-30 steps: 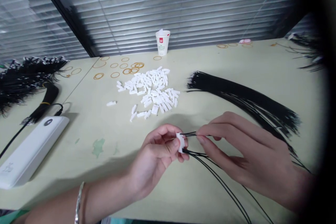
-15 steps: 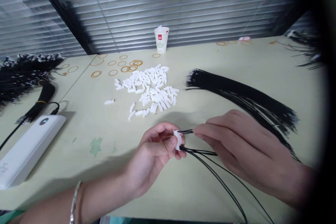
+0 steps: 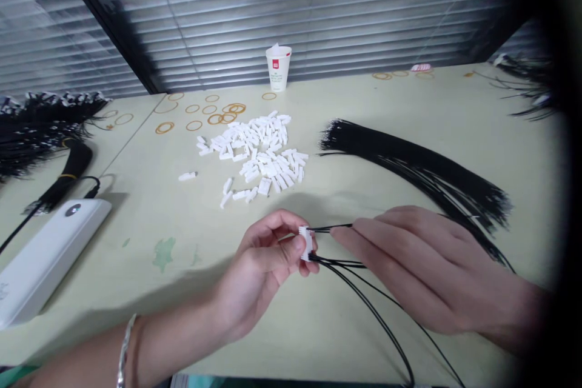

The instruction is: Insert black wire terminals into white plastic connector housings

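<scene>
A small white connector (image 3: 306, 243) is pinched between the thumb and fingers of my left hand (image 3: 270, 254). Several black wires (image 3: 364, 291) run out of its right side, some from the upper end and some from the lower end. The fingers of my right hand (image 3: 418, 260) are closed round the black wires to the right of the connector; their tips hide part of the wires. Beyond my hands lies a heap of loose white connectors (image 3: 264, 151). A thick bundle of black wires (image 3: 409, 151) stretches behind my right hand.
A white power bank (image 3: 59, 254) with a black cable lies at the left, near dark wire bundles (image 3: 36, 127). A paper cup (image 3: 278, 68) stands at the back, with rubber bands (image 3: 227, 114) left of it. More wires (image 3: 531, 82) lie at the far right.
My right hand's fingertips have shifted along the wires, and more of the upper wires shows beside the connector. My left hand still holds the connector.
</scene>
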The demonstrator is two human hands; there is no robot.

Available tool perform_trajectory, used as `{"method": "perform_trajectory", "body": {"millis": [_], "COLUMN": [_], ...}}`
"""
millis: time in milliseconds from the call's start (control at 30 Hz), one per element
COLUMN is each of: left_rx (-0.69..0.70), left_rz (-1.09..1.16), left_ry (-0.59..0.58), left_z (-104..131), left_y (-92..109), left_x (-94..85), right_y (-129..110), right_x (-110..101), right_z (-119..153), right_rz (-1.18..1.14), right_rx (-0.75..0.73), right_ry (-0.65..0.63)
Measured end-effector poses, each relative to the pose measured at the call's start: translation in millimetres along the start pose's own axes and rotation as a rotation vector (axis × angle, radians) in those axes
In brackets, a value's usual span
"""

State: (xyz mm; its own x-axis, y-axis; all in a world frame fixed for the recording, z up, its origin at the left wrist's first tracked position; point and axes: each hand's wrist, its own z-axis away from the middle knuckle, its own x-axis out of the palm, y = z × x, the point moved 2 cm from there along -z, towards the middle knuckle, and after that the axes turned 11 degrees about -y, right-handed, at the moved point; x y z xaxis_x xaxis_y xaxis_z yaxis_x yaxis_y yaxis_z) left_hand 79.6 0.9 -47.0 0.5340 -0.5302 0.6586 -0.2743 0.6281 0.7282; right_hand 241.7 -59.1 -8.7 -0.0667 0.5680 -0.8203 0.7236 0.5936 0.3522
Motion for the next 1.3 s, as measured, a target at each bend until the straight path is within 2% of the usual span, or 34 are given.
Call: {"method": "perform_trajectory", "body": {"millis": [633, 1033, 1100, 1200, 1267, 1300], "left_rx": [-0.041, -0.078, -0.075, -0.069, -0.066, -0.066], "left_rz": [-0.146, -0.284, -0.285, -0.285, -0.298, -0.304], "left_ry": [0.010, 0.086, 0.098, 0.097, 0.096, 0.098], "left_z": [1, 0, -1, -2, -2, -2], "left_y": [0, 0, 0, 0, -1, -1], "left_x": [-2.5, -4.9, -4.2, -3.4, -3.6, -3.9], "right_y": [3, 0, -1, 6, 19, 29], "right_x": [4, 11, 13, 21, 32, 40], "right_z": [-2, -4, -4, -4, 0, 3], "right_rz": [-0.049, -0.087, -0.154, -0.497, -0.672, -0.678], "right_rx": [-0.004, 0.011, 0.022, 0.150, 0.343, 0.460], "right_ry": [0.038, 0.030, 0.029, 0.037, 0.070, 0.066]}}
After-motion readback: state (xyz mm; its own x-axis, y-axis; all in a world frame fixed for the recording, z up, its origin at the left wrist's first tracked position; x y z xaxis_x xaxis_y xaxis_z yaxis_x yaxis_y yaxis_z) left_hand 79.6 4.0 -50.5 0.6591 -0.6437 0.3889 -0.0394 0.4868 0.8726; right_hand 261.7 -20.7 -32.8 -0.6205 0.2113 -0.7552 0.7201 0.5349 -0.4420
